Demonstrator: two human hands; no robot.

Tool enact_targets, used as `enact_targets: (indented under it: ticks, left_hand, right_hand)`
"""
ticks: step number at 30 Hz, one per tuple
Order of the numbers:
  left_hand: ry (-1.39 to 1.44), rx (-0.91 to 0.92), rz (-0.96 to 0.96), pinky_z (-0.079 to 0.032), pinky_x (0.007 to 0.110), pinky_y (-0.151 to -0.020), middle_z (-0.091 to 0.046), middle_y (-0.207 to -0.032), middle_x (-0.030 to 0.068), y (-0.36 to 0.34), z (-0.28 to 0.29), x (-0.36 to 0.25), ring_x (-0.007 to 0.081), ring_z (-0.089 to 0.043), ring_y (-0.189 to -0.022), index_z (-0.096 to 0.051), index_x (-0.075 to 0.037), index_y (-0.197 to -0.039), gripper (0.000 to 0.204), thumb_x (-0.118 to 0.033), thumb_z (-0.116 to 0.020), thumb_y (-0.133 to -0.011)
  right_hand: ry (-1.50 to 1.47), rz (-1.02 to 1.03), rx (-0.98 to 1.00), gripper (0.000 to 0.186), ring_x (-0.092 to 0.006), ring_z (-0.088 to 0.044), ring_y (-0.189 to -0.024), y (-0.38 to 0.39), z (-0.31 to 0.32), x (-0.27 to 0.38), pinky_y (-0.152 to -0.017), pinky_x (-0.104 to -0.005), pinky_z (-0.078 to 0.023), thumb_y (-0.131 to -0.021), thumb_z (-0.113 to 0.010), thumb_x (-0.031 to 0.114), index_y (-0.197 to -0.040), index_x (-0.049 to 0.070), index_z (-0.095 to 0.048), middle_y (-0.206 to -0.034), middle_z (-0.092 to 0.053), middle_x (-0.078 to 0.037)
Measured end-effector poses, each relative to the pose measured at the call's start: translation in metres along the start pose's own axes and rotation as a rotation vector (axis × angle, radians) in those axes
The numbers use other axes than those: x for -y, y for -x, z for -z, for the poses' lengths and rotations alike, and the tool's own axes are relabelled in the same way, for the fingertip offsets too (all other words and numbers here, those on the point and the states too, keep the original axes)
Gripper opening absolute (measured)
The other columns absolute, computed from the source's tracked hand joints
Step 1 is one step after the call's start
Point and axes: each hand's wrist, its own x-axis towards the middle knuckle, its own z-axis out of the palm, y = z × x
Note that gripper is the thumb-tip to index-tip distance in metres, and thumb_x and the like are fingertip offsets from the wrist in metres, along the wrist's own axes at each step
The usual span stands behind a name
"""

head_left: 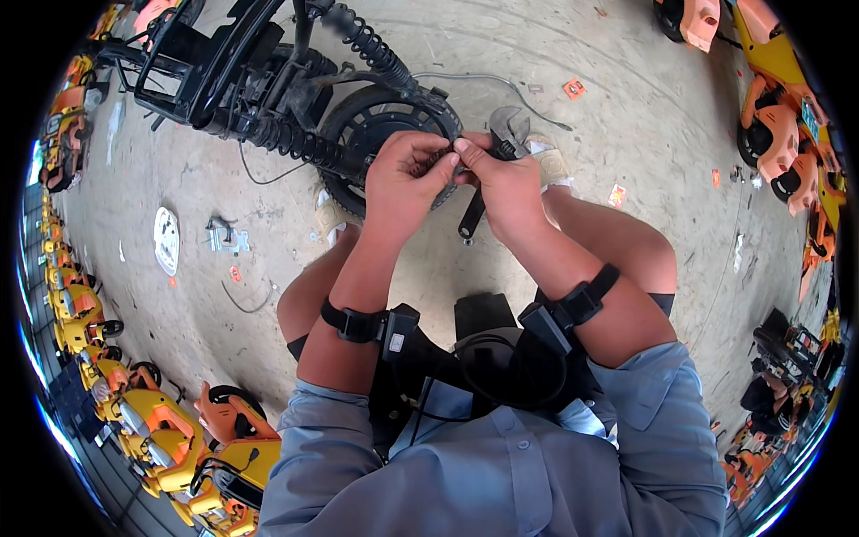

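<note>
My left hand (407, 174) and my right hand (506, 174) meet in front of the rear wheel (335, 130) of a stripped black scooter frame (210, 85). Fingers and thumbs of both are pinched together around something small and dark, mostly covered by the fingertips. Held in my right hand as well is a black adjustable wrench (472, 213); its grey jaw sticks out above the knuckles and its handle hangs below the palm. Coil-spring shock absorbers (380, 54) flank the wheel.
A loose cable (501, 82) runs over the concrete floor beyond the wheel. To the left lie a white oval plate (166, 240) and a metal bracket (227, 234). Rows of orange and yellow scooters stand along the left (165, 430) and right (778, 116). Small orange scraps (574, 89) dot the floor.
</note>
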Motion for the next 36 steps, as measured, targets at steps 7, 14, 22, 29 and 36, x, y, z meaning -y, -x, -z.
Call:
enact_targets:
  ticks: [7, 14, 22, 29, 36]
  left_hand:
    - [0.035, 0.018, 0.253, -0.047, 0.02, -0.054, -0.066, -0.086, 0.005, 0.001, -0.004, -0.018, 0.0071, -0.059, -0.067, -0.062, 0.001, -0.108, 0.025, -0.009, -0.07, -0.086]
    - [0.014, 0.057, 0.359, -0.041, 0.022, -0.045, -0.065, -0.075, 0.0048, 0.001, -0.003, -0.031, 0.0059, -0.053, -0.054, -0.063, -0.001, -0.106, 0.026, -0.016, -0.071, -0.087]
    - [-0.116, 0.008, 0.197, -0.031, 0.02, -0.046, -0.052, -0.062, -0.0042, -0.001, 0.001, -0.021, 0.0016, -0.042, -0.055, -0.066, -0.003, -0.105, 0.024, -0.015, -0.073, -0.085]
    - [-0.139, 0.0, 0.215, -0.031, 0.02, -0.049, -0.05, -0.063, -0.0067, 0.0, -0.001, -0.02, 0.0014, -0.039, -0.057, -0.07, -0.008, -0.107, 0.026, -0.015, -0.075, -0.082]
    - [-0.333, 0.042, 0.165, -0.045, 0.023, -0.057, -0.066, -0.074, 0.0051, 0.002, 0.001, -0.018, 0.006, -0.055, -0.063, -0.068, -0.009, -0.112, 0.032, -0.02, -0.074, -0.083]
  right_hand:
    - [-0.009, -0.001, 0.011, 0.018, -0.0138, -0.061, -0.078, -0.001, 0.003, 0.0, -0.066, -0.0271, -0.05, -0.088, -0.067, 0.011, -0.1, -0.003, -0.067, -0.09, -0.066, -0.007]
    - [-0.088, 0.07, -0.007, 0.018, -0.0112, -0.058, -0.064, -0.003, 0.001, 0.001, -0.061, -0.0247, -0.049, -0.087, -0.068, 0.01, -0.098, -0.003, -0.068, -0.084, -0.067, -0.007]
    - [-0.081, 0.071, -0.031, 0.018, -0.0126, -0.06, -0.064, -0.001, 0.0, 0.006, -0.059, -0.0241, -0.05, -0.086, -0.069, 0.009, -0.098, -0.004, -0.067, -0.085, -0.067, -0.008]
    - [-0.043, 0.035, 0.002, 0.018, -0.0139, -0.061, -0.076, 0.001, 0.002, 0.004, -0.065, -0.0259, -0.051, -0.088, -0.067, 0.01, -0.101, -0.003, -0.067, -0.091, -0.067, -0.007]
    - [0.008, 0.003, 0.004, 0.018, -0.0129, -0.062, -0.081, 0.005, 0.002, 0.008, -0.064, -0.0262, -0.049, -0.087, -0.069, 0.012, -0.101, 0.001, -0.068, -0.093, -0.068, -0.005]
